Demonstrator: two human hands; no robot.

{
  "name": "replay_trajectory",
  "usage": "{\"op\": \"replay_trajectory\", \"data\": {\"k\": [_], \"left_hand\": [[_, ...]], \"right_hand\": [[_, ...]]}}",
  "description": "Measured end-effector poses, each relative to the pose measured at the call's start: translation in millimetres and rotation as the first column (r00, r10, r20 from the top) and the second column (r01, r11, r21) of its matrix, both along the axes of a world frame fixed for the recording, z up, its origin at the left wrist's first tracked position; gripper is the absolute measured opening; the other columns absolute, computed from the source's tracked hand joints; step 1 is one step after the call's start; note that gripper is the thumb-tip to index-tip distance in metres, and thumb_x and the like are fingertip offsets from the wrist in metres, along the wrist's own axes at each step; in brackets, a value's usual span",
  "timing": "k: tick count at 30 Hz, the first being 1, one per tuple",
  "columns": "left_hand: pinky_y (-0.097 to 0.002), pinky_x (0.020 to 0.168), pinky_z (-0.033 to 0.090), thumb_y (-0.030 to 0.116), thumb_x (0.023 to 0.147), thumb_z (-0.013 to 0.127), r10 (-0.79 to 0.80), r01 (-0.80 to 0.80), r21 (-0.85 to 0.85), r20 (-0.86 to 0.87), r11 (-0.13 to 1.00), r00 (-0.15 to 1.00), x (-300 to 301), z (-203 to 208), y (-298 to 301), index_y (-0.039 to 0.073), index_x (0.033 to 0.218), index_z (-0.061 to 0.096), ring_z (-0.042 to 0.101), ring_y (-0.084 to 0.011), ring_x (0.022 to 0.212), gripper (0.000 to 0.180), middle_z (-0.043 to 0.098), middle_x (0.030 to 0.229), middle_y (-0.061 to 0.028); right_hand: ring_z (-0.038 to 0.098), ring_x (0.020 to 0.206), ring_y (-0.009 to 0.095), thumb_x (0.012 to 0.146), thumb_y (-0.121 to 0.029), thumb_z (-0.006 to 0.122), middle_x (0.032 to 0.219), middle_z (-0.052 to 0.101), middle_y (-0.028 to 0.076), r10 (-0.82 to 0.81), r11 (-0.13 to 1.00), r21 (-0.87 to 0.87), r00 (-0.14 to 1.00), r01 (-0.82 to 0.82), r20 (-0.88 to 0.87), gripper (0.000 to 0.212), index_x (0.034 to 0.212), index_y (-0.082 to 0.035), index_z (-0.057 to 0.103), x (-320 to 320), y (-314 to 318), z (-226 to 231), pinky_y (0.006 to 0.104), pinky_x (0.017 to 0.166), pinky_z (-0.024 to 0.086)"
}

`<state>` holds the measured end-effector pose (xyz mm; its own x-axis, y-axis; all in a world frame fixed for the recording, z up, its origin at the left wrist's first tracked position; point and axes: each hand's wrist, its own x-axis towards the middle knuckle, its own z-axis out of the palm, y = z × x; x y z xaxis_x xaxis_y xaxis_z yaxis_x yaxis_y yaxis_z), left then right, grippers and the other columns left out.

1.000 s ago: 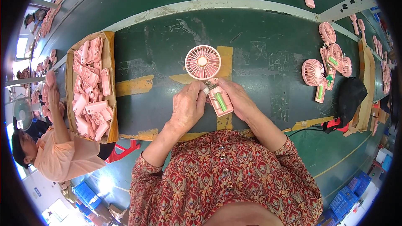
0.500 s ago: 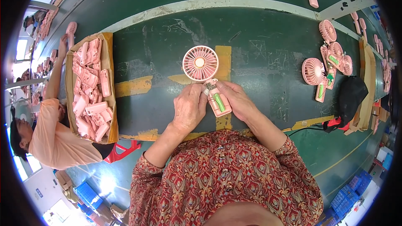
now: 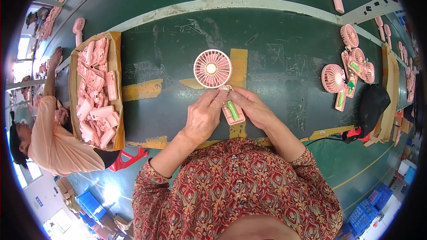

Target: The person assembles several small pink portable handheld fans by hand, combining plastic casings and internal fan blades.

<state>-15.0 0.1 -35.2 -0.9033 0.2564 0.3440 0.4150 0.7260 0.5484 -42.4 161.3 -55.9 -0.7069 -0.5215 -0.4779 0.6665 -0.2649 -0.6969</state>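
Pink fan (image 3: 212, 68) stays pinched at its neck (image 3: 227, 88) by your right hand (image 3: 255, 111) and your left hand (image 3: 202, 115), whose fingers (image 3: 217, 95) now cover parts showing there earlier.

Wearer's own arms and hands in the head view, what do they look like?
The left hand and right hand are bare, with no gloves showing. Bare forearms run up to sleeves of dark red fabric with an ornate gold and bluish pattern.
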Motion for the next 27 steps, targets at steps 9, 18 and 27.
{"op": "replay_trajectory", "data": {"k": [9, 18, 27], "left_hand": [[-0.0349, 0.067, 0.052, -0.002, 0.065, 0.059, -0.072, 0.073, -0.127, 0.013, 0.989, 0.997, 1.3, 3.1, -0.1, -0.003, 0.102, 0.059, 0.059, -0.0276, 0.079, 0.037, 0.056, 0.092, -0.0122], [-0.0341, 0.066, 0.052, 0.003, 0.066, 0.058, -0.096, 0.094, -0.169, -0.002, 0.981, 0.995, 0.8, 3.3, -0.4, -0.006, 0.105, 0.058, 0.057, -0.0256, 0.080, 0.040, 0.054, 0.094, -0.0120], [-0.0341, 0.064, 0.051, 0.004, 0.068, 0.057, -0.142, 0.158, -0.219, 0.086, 0.963, 0.986, 0.9, 4.7, 0.9, -0.006, 0.105, 0.057, 0.055, -0.0253, 0.079, 0.039, 0.053, 0.095, -0.0120]], "right_hand": [[0.054, 0.083, 0.006, 0.093, -0.006, 0.047, 0.096, 0.058, 0.001, 0.107, 0.993, 0.060, 0.976, -0.097, -0.187, 0.029, 0.121, -0.001, 0.048, 2.5, 1.0, -0.8, 0.0223, 0.071, 0.047], [0.053, 0.084, 0.005, 0.093, -0.006, 0.046, 0.096, 0.058, 0.001, 0.090, 0.995, 0.067, 0.981, -0.080, -0.174, 0.025, 0.118, 0.000, 0.050, 1.6, -0.6, -0.1, 0.0218, 0.073, 0.046], [0.053, 0.086, 0.006, 0.094, -0.007, 0.044, 0.096, 0.058, 0.001, 0.128, 0.982, 0.169, 0.954, -0.084, -0.270, 0.029, 0.123, -0.001, 0.047, 3.1, 0.9, 0.2, 0.0224, 0.076, 0.046]]}}
